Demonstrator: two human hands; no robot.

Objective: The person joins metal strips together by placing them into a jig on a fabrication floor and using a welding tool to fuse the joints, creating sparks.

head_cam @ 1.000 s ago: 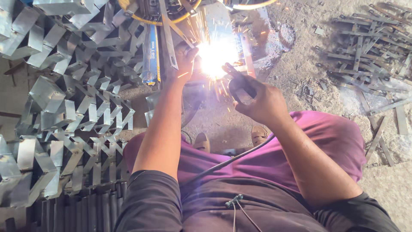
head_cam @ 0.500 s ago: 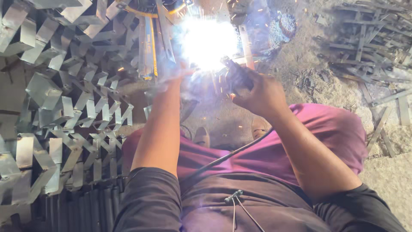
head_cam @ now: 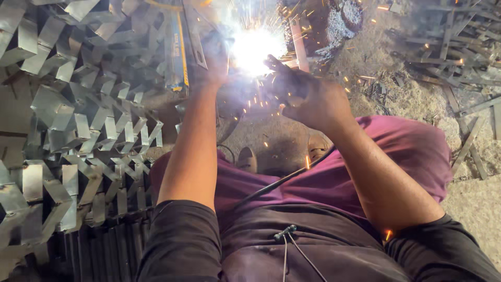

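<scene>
**Arc flares brighter and sparks now scatter across the ground**

Against the frames from a moment ago, I see the white glare (head_cam: 254,48) sitting a little higher in the frame and throwing far more orange sparks, some landing at the upper right and one near my right elbow. My hands have barely shifted, so I judge the weld is running steadily on the same spot.

My right hand (head_cam: 308,94), just right of the glare at upper centre, is closed around a dark electrode holder (head_cam: 279,67); its black cable (head_cam: 282,181) trails down over my lap. My left hand (head_cam: 213,61), just left of the glare, presses on the workpiece, but the light washes out its fingers and I cannot tell whether they grip or lie flat.

The workpiece itself, a set of thin flat steel strips (head_cam: 299,44), lies at top centre beneath the arc. At the left of the frame is a heap of folded sheet-metal brackets (head_cam: 78,130), dull grey with sharp creases. More flat bars (head_cam: 449,47) lie at the upper right on rough, dusty ground (head_cam: 469,198).
</scene>
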